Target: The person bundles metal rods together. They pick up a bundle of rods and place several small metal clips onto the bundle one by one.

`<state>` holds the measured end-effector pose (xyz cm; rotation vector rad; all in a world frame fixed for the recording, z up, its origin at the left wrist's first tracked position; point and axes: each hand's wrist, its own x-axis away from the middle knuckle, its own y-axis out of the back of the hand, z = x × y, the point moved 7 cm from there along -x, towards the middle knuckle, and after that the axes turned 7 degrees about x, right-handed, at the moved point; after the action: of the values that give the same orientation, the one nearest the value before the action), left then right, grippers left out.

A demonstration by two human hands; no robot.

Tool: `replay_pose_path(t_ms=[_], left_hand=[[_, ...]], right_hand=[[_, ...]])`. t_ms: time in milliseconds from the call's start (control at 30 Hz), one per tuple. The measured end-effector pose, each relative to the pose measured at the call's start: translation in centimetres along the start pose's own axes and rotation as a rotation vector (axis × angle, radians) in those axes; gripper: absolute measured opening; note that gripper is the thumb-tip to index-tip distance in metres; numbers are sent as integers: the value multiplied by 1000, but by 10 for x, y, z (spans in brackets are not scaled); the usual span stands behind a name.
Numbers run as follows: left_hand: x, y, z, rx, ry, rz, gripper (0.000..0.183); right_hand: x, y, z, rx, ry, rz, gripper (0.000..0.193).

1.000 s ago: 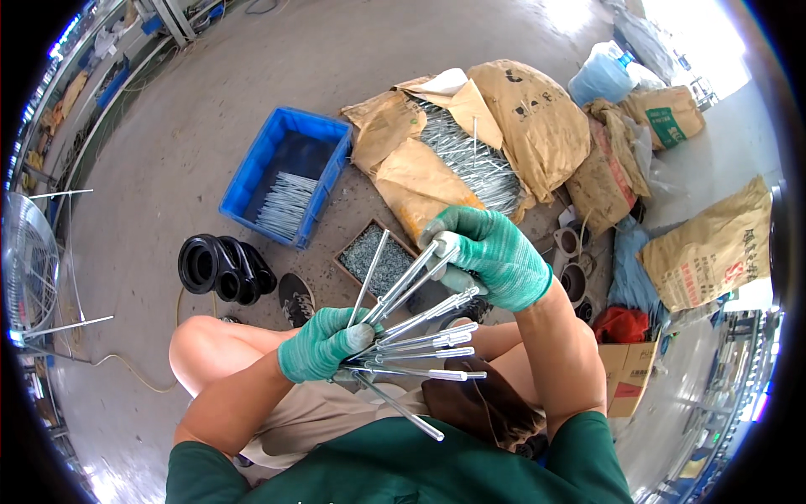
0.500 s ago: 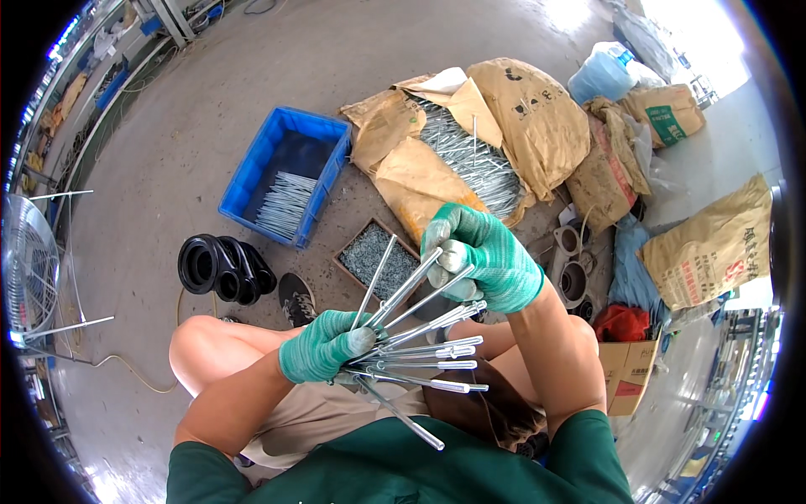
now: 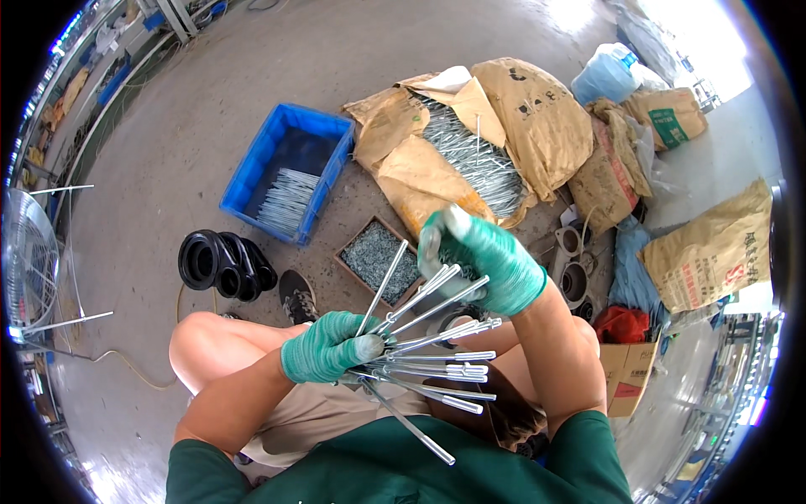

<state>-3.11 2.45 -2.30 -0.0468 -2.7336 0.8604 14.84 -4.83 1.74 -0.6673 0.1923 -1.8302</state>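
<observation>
A: What is in the containers?

B: One blue plastic rectangular bin (image 3: pixel 262 227) has a heap of silver metal rods (image 3: pixel 288 202) at its near end. One shallow brown rectangular box (image 3: pixel 354 273) is filled with small grey pieces (image 3: pixel 378 254) (too tiny to count). One torn brown paper sack (image 3: pixel 432 178) lies spread, full of loose silver rods (image 3: pixel 478 160).

A: Any others?

B: One tan cardboard box (image 3: pixel 628 374) off to the right, a crumpled red bag (image 3: pixel 621 325) at its top.

A: And the two hands?

B: The green-gloved left hand (image 3: pixel 327 346) is wrapped around a fanned bunch of slim silver metal rods (image 3: pixel 470 356), above the lap (over ten, I'd say, but they overlap). The green-gloved right hand (image 3: pixel 483 260) is near the upper tips, fingers curled; whether it pinches anything, I cannot tell.
</observation>
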Motion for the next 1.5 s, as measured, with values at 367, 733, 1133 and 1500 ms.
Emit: replay_pose_path(t_ms=[367, 733, 1133, 1500], left_hand=[[1, -1, 18, 47, 146, 32, 27], [-4, -5, 8, -66, 115, 39, 35], [-5, -8, 3, -101, 97, 80, 35], [-7, -13, 1, -188, 28, 150, 35]], right_hand=[[-19, 41, -44, -188, -120, -221, 29], [-5, 5, 10, 136, 95, -55, 24], [0, -4, 14, 272, 97, 26, 33], [1, -21, 13, 266, -64, 26, 34]])
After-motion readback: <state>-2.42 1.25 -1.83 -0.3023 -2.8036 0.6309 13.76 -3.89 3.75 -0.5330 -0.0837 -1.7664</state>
